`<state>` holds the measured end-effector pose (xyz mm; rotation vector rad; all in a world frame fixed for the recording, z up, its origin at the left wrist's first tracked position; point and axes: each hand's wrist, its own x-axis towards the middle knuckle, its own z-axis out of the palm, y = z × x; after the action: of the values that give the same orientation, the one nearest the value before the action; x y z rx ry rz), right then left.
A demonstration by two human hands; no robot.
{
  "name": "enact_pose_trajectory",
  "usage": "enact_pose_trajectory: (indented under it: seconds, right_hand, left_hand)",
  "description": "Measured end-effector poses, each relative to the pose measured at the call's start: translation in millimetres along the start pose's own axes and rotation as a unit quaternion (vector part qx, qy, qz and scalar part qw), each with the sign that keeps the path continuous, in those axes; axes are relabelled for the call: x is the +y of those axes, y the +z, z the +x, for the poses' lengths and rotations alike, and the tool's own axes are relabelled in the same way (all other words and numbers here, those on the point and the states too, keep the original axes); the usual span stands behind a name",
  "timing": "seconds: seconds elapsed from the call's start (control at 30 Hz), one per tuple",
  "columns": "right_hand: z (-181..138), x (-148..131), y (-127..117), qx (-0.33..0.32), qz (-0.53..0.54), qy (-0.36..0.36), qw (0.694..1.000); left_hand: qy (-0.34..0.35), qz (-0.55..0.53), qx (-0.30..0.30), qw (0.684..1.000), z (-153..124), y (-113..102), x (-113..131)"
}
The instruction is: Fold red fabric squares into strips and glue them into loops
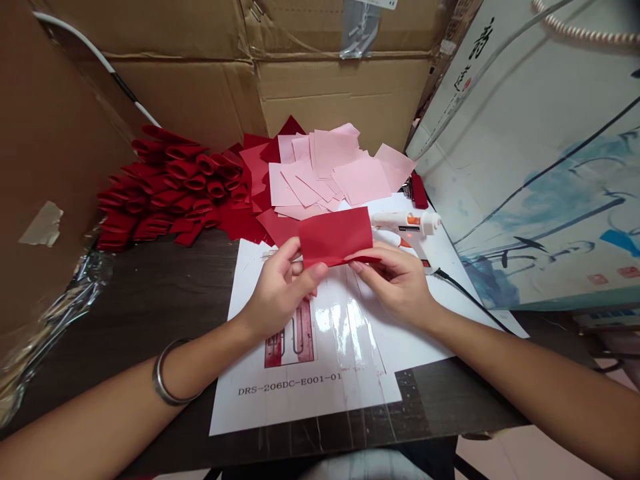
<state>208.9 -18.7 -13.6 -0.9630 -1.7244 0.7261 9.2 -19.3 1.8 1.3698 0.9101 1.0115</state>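
Between my two hands is a red sheet of paper [336, 233], its lower edge folded up along the side facing me. My left hand [284, 283] pinches its lower left corner with thumb and fingers. At the lower right edge my right hand [397, 277] is closed on the fold. Just behind my right hand lies a white glue gun [410, 223] with orange parts and a small red light. Below the held sheet is a white printed paper [320, 400], with a red-stained panel [290, 337] of wire shapes on it.
Many rolled red pieces [170, 187] are heaped at the back left. Loose pink sheets [330, 167] and red sheets [257, 167] lie beside them. Cardboard [340, 93] walls the back; a painted white panel [540, 167] stands on the right. A black cord [470, 297] trails from the glue gun.
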Motion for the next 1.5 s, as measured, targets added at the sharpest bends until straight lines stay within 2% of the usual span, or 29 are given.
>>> enact_pose_trajectory:
  seconds: [0.1, 0.2, 0.3, 0.4, 0.57, 0.8, 1.03, 1.13, 1.27, 1.5]
  right_hand:
    - [-0.5, -0.9, 0.1, -0.014, 0.003, 0.009, 1.000]
    - [-3.4, -4.5, 1.7, -0.009, 0.036, 0.082, 0.996]
    - [-7.2, -8.4, 5.1, -0.001, 0.132, 0.166, 0.977]
    - [-8.2, -9.5, 7.5, -0.011, 0.185, 0.211, 0.960]
    - [-5.6, -8.1, 5.7, -0.050, 0.169, 0.208, 0.962]
    - [-5.2, -7.3, 2.6, -0.072, 0.157, 0.210, 0.962]
    - [-2.3, -9.2, 4.5, -0.098, 0.228, 0.199, 0.948]
    - [-2.6, -9.2, 4.8, -0.091, 0.239, 0.198, 0.946]
    - [-2.3, -8.9, 2.8, -0.063, 0.197, 0.234, 0.950]
    - [-0.8, -12.2, -1.8, -0.163, 0.194, 0.240, 0.937]
  left_hand:
    - [-0.013, 0.036, 0.038, 0.999, 0.2, 5.5, 4.1]
    - [-0.009, 0.054, 0.058, 0.997, -0.5, 8.6, 5.8]
    - [0.014, 0.064, 0.070, 0.995, -1.4, 8.7, 5.1]
    - [0.034, 0.075, 0.072, 0.994, -1.8, 7.3, 2.8]
    - [0.060, 0.099, 0.066, 0.991, -2.0, 4.9, -1.9]
    - [0.077, 0.075, 0.081, 0.991, -2.8, 5.3, -3.0]
    - [0.087, 0.043, 0.080, 0.992, 0.3, 5.7, -7.0]
    - [0.086, 0.039, 0.084, 0.992, 0.9, 4.8, -6.0]
    - [0.072, 0.088, 0.044, 0.993, -1.1, 2.6, -4.6]
    - [0.034, 0.033, 0.053, 0.997, -2.7, 4.5, -6.2]
